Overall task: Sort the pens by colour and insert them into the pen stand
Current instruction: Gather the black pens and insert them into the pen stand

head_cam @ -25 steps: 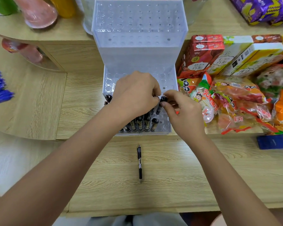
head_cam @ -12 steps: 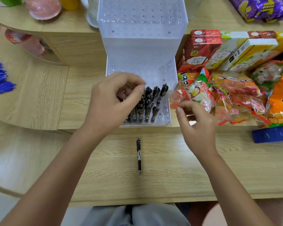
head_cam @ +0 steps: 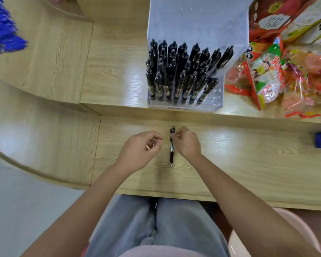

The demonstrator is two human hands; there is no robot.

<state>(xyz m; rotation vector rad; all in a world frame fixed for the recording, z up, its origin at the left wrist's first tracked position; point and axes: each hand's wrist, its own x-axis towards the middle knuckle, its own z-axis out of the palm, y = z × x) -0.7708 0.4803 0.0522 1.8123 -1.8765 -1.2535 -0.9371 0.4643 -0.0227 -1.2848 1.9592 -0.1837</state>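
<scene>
Clear plastic pen stand (head_cam: 196,25): black pens (head_cam: 182,71). Light wood-grain tabletop (head_cam: 248,164): 1 black pen (head_cam: 171,153). Blue pens (head_cam: 2,30) far left.

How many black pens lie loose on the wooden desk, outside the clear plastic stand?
1: a black click pen lies on the wooden desk between the left hand and right hand. None looks hidden.
</scene>
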